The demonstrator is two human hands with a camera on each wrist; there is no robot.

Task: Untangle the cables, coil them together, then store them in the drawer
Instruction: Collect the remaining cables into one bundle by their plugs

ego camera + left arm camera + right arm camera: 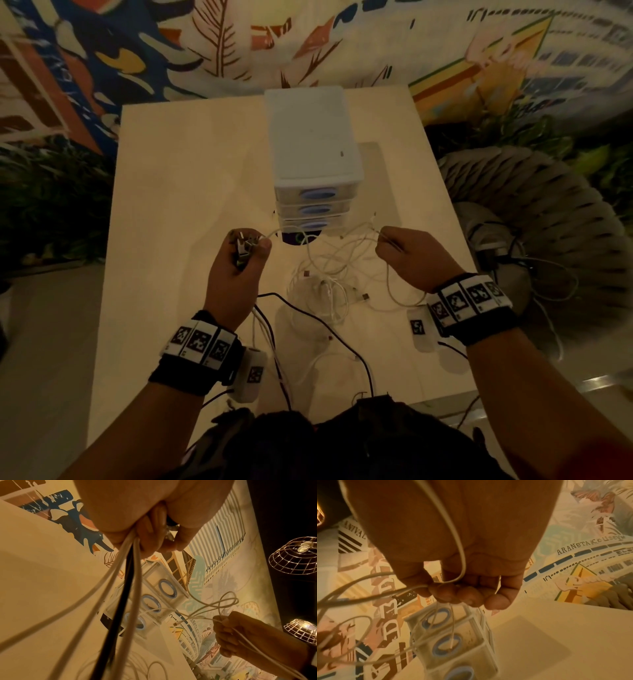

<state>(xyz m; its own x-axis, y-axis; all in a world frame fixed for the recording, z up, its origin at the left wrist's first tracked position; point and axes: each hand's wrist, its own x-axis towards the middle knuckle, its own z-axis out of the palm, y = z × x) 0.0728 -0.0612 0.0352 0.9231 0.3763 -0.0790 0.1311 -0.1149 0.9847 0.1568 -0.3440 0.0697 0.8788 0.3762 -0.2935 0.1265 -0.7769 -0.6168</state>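
Plugs bunched in the left hand, white cable pinched in the right hand: draw its loops gently from the tangle, never yanking.

White cables and one black cable; translucent white drawer unit with blue oval handles

Painted mural wall, grey woven chair – right of pale table, wire-cage lamps – lit

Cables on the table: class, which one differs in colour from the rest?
The black cable, running from the left hand toward the table's near edge. All the other cables are white.
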